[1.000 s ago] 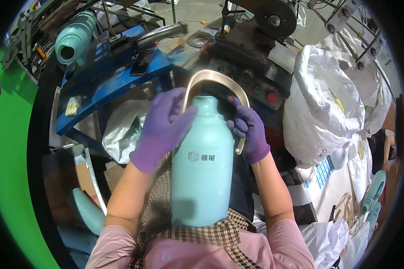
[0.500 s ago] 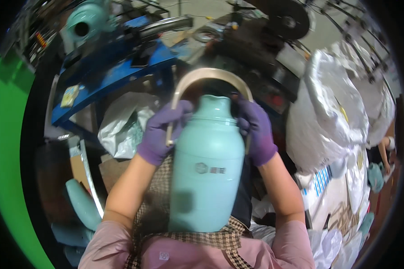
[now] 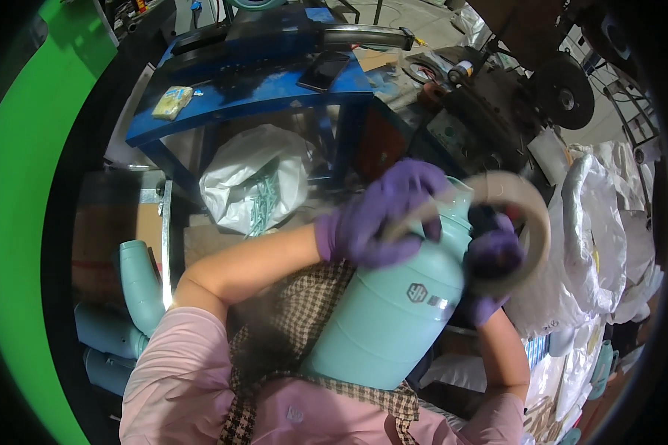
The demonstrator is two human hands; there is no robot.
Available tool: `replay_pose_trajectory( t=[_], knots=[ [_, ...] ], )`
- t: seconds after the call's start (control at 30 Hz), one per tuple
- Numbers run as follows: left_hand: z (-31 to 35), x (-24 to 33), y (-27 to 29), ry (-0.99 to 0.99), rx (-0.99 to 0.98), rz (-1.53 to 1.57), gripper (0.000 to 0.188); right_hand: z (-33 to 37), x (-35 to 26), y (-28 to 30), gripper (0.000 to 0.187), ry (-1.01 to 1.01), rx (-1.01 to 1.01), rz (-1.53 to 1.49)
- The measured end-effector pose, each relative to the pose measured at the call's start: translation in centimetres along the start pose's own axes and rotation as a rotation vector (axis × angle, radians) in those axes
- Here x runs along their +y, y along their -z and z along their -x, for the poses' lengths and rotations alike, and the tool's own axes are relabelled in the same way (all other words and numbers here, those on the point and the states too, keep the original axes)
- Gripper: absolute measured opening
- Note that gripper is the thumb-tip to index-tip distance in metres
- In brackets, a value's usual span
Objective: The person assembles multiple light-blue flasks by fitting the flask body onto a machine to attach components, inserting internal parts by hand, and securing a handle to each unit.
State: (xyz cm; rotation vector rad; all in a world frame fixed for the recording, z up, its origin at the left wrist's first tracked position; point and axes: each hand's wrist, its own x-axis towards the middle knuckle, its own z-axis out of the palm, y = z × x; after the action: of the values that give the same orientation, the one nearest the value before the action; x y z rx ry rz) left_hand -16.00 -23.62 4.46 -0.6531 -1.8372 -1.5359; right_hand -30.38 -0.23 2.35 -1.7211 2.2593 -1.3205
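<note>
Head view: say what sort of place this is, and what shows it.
Probably a workshop or small factory: a dark machine, a bag of teal strips, and cylinders at left, coloured much like the flask.

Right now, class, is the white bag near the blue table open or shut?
Open: the white bag's mouth gapes, and thin teal pieces show inside it.

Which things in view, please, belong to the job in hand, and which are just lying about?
In the job:
turquoise flask body, tilted at the lap
cream curved handle, at the flask's neck
gloved left hand and right hand, by the handle, blurred

Seemingly just lying about:
dark phone, on the blue table
yellowish packet, also there
</note>
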Motion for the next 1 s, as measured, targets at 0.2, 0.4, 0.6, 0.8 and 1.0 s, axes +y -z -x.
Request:
replay_pose_trajectory(
  t=[0.2,0.4,0.6,0.8,1.0],
  knots=[
    [1.1,-2.1,-1.0,0.345,0.303,0.457,0.056,-2.5,-0.4,-2.6,0.051,-0.148,0.336,-0.775],
    [1.1,6.6,0.8,-0.409,-0.441,-0.103,0.045,-3.1,-2.0,0.7,0.030,-0.458,-0.034,-0.957],
    [-4.1,9.0,9.3,-0.303,-0.110,-1.541,0.049,10.0,-0.9,9.2,0.047,-0.359,0.638,-1.236],
    [-13.3,6.3,26.8,0.349,-0.102,-2.316,0.062,25.2,2.3,12.8,0.040,-0.567,1.228,0.316],
    [-9.3,6.8,25.8,0.358,0.131,-2.216,0.068,34.6,6.4,17.5,0.024,-0.610,1.454,0.897]
  ],
)
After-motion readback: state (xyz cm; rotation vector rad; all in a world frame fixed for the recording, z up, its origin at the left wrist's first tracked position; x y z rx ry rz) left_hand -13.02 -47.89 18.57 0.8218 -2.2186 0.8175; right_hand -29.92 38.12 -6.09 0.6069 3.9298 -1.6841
